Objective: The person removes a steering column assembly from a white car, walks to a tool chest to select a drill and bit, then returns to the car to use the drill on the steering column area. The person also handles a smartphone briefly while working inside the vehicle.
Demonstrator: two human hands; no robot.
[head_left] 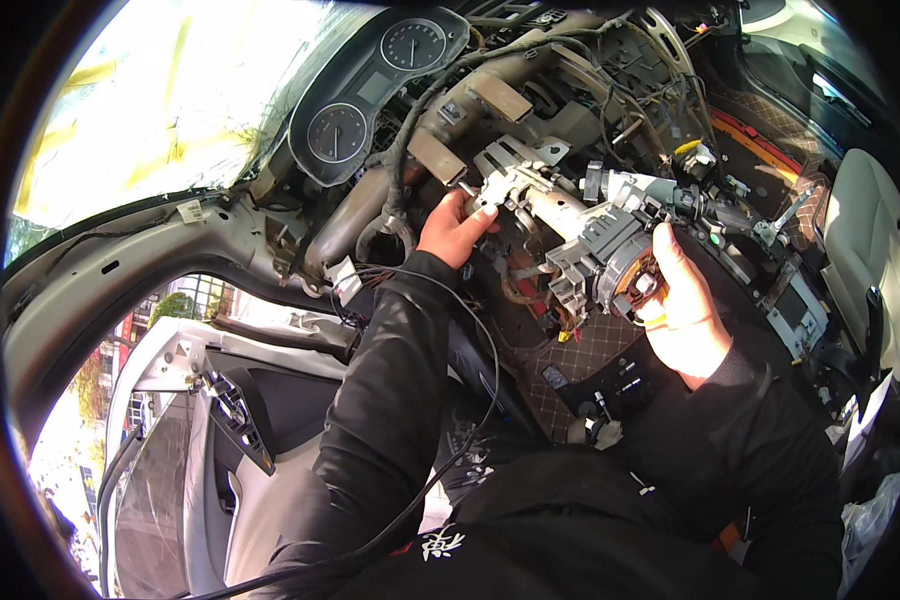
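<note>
Between my hands is a steering column (pixel 545 205), a pale metal casting with a dark round switch housing (pixel 615 260) at its near right end. My left hand (pixel 454 228) is closed on the bracket at the column's far left end, thumb on top. Around the round end wraps my right hand (pixel 685 305), its thumb up along the rim and its other fingers mostly hidden beneath. The column lies tilted below a brown-grey cross beam (pixel 460 110) with two block-shaped mounts. Whether it touches the beam I cannot tell.
An instrument cluster (pixel 375 90) sits at the upper left. Loose wiring (pixel 400 170) runs along the beam, and a black cable (pixel 492 360) crosses over my left arm. An open door (pixel 240 420) is at left, a light seat (pixel 870 250) at right, quilted floor mat (pixel 550 370) below.
</note>
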